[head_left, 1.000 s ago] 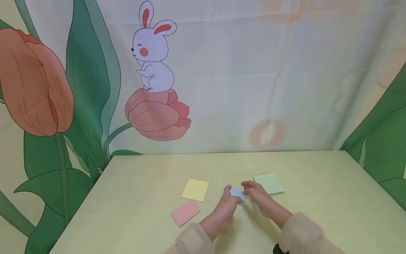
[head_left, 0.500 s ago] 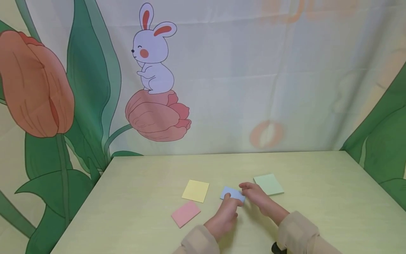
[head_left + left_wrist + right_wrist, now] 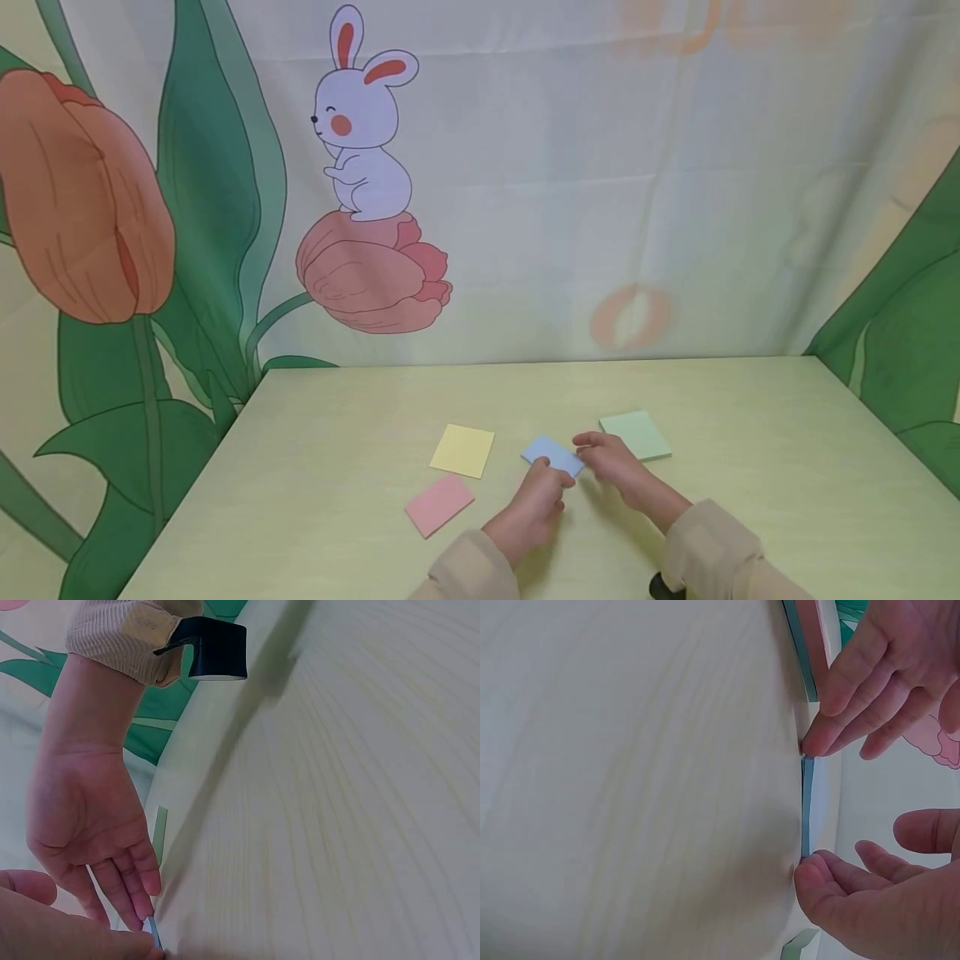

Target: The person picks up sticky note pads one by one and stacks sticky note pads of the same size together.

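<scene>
Soft, even light fills the head view; both wrist views look dimmer and greyer, with blurry-edged shadows across the table (image 3: 352,825)

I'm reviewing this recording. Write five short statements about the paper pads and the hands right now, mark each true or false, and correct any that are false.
1. The blue rectangular paper pad lies between the left hand and the right hand. True.
2. The pale green square paper pad is the farthest right of the four pads. True.
3. The yellow square paper pad lies to the right of the green pad. False: it lies to its left.
4. The pink rectangular paper pad sits lower in the head view than the yellow pad. True.
5. The left hand holds the pink pad. False: it is at the blue pad, and no hand is on the pink one.
</scene>
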Demonstrator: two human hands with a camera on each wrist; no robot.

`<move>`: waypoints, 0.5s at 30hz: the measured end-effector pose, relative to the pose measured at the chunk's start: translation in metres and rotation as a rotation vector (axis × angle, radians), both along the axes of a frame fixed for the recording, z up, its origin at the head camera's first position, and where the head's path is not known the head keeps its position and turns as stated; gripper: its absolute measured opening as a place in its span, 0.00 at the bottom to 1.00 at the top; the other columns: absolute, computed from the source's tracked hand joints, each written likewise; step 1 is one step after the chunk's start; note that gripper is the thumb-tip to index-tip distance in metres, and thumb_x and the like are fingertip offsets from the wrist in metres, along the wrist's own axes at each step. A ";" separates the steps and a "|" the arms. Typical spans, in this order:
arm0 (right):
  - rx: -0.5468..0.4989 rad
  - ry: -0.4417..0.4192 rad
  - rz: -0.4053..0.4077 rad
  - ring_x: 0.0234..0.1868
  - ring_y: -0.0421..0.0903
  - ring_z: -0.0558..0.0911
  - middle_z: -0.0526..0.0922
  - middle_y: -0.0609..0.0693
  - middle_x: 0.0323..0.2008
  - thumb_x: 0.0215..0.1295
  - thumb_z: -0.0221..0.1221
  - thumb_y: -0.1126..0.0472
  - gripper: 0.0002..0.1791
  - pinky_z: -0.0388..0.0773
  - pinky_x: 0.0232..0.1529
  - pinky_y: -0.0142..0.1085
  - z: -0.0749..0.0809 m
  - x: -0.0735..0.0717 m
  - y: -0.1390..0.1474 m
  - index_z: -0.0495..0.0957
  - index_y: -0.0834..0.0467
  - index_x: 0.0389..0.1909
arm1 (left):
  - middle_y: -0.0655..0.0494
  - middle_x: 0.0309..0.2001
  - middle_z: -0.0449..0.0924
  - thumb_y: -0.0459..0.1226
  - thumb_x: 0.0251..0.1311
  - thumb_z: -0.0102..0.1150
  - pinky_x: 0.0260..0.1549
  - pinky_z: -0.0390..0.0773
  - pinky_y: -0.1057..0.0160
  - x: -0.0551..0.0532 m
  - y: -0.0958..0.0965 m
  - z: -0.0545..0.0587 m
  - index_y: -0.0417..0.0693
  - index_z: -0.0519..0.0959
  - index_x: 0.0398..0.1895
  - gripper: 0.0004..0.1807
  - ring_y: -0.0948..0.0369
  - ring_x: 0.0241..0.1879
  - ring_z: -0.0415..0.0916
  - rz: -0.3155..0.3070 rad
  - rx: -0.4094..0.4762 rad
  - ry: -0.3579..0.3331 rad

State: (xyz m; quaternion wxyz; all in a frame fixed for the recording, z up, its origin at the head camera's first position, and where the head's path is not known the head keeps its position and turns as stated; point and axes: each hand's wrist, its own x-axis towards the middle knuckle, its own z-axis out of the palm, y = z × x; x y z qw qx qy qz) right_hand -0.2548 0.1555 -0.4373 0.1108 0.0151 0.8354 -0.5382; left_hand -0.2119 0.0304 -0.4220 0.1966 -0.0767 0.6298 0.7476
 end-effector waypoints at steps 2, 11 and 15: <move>-0.011 -0.009 -0.006 0.46 0.52 0.74 0.73 0.64 0.50 0.55 0.47 0.66 0.22 0.72 0.39 0.38 -0.001 0.000 0.001 0.68 0.69 0.52 | 0.26 0.64 0.38 0.27 0.49 0.42 0.62 0.45 0.42 0.000 0.000 -0.001 0.26 0.36 0.64 0.40 0.38 0.65 0.38 -0.006 -0.015 -0.001; -0.040 -0.055 -0.042 0.31 0.45 0.72 0.77 0.58 0.36 0.54 0.47 0.68 0.22 0.69 0.29 0.32 -0.004 0.000 0.003 0.68 0.69 0.51 | 0.26 0.64 0.39 0.28 0.49 0.44 0.61 0.47 0.42 0.005 0.003 -0.003 0.27 0.40 0.64 0.39 0.35 0.63 0.41 -0.023 -0.089 0.018; -0.035 -0.041 -0.027 0.28 0.43 0.70 0.75 0.55 0.33 0.54 0.48 0.66 0.21 0.68 0.27 0.31 -0.004 0.001 0.007 0.69 0.68 0.50 | 0.27 0.64 0.40 0.29 0.49 0.44 0.61 0.49 0.43 0.008 0.004 -0.001 0.28 0.43 0.64 0.38 0.36 0.63 0.44 -0.039 -0.110 0.018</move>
